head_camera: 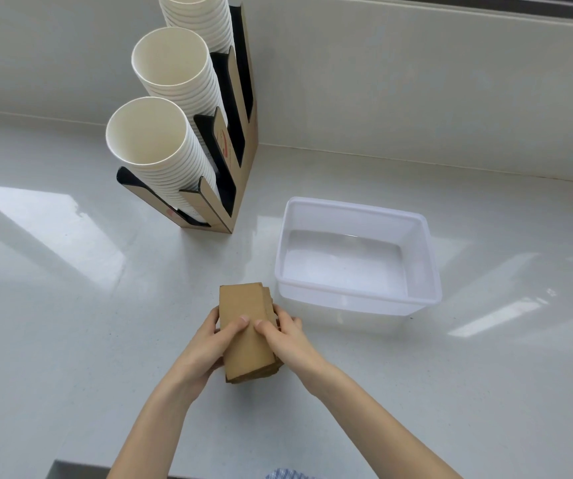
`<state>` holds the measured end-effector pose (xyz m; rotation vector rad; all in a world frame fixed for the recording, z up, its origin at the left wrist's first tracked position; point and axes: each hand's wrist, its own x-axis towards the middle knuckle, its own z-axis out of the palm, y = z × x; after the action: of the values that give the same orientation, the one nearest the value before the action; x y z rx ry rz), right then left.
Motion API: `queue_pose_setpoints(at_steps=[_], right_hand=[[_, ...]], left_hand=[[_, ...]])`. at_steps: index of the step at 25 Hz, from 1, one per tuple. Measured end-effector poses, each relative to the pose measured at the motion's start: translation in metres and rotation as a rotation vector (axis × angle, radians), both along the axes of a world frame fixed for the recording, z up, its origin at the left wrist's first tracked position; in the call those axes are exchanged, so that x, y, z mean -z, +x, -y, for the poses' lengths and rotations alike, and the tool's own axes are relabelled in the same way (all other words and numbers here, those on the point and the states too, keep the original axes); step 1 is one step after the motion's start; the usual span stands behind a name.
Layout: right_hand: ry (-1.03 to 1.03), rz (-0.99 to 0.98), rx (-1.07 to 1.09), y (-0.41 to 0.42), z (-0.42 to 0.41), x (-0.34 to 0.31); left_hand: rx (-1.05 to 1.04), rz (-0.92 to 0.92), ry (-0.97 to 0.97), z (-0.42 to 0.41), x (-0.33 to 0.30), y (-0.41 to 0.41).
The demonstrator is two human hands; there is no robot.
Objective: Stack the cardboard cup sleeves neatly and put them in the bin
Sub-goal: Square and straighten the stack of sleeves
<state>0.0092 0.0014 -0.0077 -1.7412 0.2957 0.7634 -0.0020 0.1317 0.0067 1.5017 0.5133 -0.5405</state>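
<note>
Left hand [205,344] and right hand [287,335] both clamp the stack of cardboard sleeves [247,326], fingers curled round its sides, thumbs pressed on the top face. We have the stack at the surface [71,305], just beside the near-left corner of the clear bin [357,295], which looks empty. Edges aren't flush: lower sleeves stick out at the right side and near end. Risk as we see it: if we lift now, the loose lower sleeves could fan or slip out, since pressure sits mostly on top. The stepped edge might also catch the bin rim. Cup holder [236,174] is well apart, no clash.
</note>
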Motion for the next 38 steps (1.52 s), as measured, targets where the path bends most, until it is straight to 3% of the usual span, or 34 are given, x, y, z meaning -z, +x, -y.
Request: queue_pose_setpoints(at_steps=[10, 16, 26, 33, 38], right_hand=[[0.184, 0.036, 0.092, -0.011, 0.02, -0.001], [0.208, 0.015, -0.044, -0.017, 0.039, -0.003], [0.038, 0.415, -0.176, -0.027, 0.071, -0.009], [-0.049, 0.443, -0.121, -0.043, 0.084, 0.004], [-0.045, 0.479, -0.138, -0.036, 0.081, 0.001]], left_hand=[[-0.003, 0.031, -0.112, -0.002, 0.003, -0.006], [0.129, 0.109, -0.049, -0.006, 0.006, -0.014], [0.348, 0.4, 0.126, 0.014, 0.002, -0.022], [0.557, 0.459, 0.236, 0.035, 0.018, -0.021], [0.573, 0.472, 0.23, 0.032, 0.008, -0.012]])
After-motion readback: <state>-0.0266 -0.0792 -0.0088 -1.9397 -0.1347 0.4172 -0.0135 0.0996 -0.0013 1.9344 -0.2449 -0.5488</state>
